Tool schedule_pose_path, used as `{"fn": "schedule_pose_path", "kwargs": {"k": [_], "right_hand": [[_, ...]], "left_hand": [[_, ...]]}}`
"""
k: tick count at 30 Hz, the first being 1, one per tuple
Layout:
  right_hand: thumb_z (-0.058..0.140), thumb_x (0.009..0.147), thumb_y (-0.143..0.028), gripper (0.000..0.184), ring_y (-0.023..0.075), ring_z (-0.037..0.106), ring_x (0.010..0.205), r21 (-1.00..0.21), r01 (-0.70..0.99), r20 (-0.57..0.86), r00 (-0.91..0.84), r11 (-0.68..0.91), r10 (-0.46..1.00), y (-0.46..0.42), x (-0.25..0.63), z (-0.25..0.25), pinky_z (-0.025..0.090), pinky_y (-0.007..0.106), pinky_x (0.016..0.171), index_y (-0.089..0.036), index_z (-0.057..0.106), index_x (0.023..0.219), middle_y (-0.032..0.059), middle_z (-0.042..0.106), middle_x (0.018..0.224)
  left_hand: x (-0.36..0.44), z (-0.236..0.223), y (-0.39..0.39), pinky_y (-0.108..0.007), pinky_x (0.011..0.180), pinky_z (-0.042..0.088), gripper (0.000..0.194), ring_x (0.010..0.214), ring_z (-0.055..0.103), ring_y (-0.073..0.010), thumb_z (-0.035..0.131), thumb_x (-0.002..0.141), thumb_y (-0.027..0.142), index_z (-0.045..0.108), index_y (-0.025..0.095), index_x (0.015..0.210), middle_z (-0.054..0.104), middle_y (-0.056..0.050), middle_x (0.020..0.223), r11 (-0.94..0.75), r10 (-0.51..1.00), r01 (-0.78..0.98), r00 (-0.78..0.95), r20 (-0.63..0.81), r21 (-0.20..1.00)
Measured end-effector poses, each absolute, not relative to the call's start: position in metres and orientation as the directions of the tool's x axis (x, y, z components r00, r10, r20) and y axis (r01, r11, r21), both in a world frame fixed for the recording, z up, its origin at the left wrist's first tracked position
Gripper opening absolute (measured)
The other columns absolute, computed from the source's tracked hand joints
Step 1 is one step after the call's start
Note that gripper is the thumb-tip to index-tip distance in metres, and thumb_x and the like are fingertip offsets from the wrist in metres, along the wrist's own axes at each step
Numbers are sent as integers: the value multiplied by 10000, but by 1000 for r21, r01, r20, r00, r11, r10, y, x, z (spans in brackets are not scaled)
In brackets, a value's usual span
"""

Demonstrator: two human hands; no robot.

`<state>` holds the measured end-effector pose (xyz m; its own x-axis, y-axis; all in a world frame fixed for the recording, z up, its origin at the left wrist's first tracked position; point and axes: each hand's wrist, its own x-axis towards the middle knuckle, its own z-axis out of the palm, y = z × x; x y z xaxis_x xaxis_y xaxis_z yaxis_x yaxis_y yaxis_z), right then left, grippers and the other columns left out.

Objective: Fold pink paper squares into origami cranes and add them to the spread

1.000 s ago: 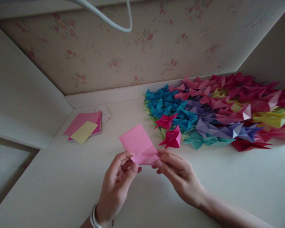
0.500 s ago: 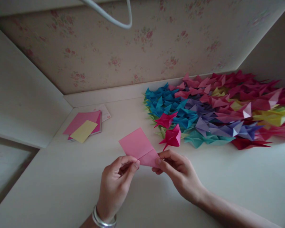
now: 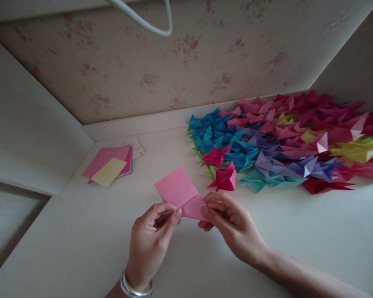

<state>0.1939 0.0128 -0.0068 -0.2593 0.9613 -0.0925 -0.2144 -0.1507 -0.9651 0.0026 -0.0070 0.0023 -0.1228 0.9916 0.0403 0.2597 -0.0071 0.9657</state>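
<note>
Between my hands is a pink sheet of origami paper (image 3: 178,186), held above the white desk (image 3: 186,265). A crease or folded edge crosses its lower part, and the near section tapers toward my fingers. My left hand (image 3: 152,240) pinches its lower left edge between thumb and forefinger. At the lower right corner, my right hand (image 3: 233,227) grips the paper with the thumb on top and fingers behind. Just beyond the right hand sits a folded magenta paper piece (image 3: 225,178), with a second magenta one (image 3: 216,156) behind it.
Many folded paper cranes (image 3: 267,140) in blue, purple, pink and yellow cover the back right of the desk. A stack of pink paper (image 3: 104,159) with a yellow sheet (image 3: 108,173) on top lies at the left. A white cable (image 3: 143,22) hangs before the flowered wall.
The near part of the pink paper has gone from loosely curled to folded along a clear line. My left thumb and forefinger have closed on its edge; my right hand has barely moved.
</note>
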Motion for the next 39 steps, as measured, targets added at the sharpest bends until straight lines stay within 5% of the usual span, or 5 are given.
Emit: {"fn": "schedule_pose_path", "kwargs": {"k": [9, 14, 18, 33, 39], "right_hand": [[623, 926, -361, 199, 158, 700, 644, -974, -166, -105, -274, -154, 956, 11, 195, -8, 547, 263, 604, -213, 536, 1025, 9, 698, 768], [610, 935, -357, 196, 162, 694, 647, -975, -159, -104, -277, -152, 955, 10, 195, -10, 527, 268, 601, -230, 516, 1051, 0, 703, 763], [612, 935, -342, 204, 159, 689, 656, -972, -183, -91, -296, -150, 951, 10, 194, -12, 527, 274, 615, -227, 525, 1078, -1, 699, 769], [736, 843, -304, 429, 125, 636, 679, -936, -161, -202, -484, -313, 852, 15, 189, -10, 470, 214, 586, -194, 515, 1194, -4, 688, 791], [741, 832, -284, 471, 131, 671, 641, -933, -126, -243, -469, -337, 849, 17, 189, -10, 526, 227, 586, -167, 512, 1226, 7, 715, 751]], "left_hand": [[9, 14, 0, -267, 730, 584, 913, 772, 743, -174, 738, 830, 317, 153, 235, 1525, 790, -28, 883, 235, 969, -33, -69, -237, 971], [7, 11, 3, -253, 740, 570, 469, 816, 720, -176, 731, 840, 324, 560, 159, 1244, 784, -68, 926, 276, 961, -68, 11, -276, 959], [4, 8, 1, -202, 675, 535, 184, 716, 668, -137, 725, 844, 317, 692, 155, 924, 763, -27, 800, 191, 981, 21, -19, -191, 981], [12, 10, -6, -312, 719, 596, 187, 773, 747, -244, 680, 861, 277, 742, 201, 1020, 795, -57, 866, 99, 990, 203, 74, -116, 974], [15, 12, -5, -302, 718, 599, 190, 815, 750, -247, 687, 856, 288, 739, 209, 1020, 798, -57, 909, 159, 981, 94, 93, -168, 983]]}}
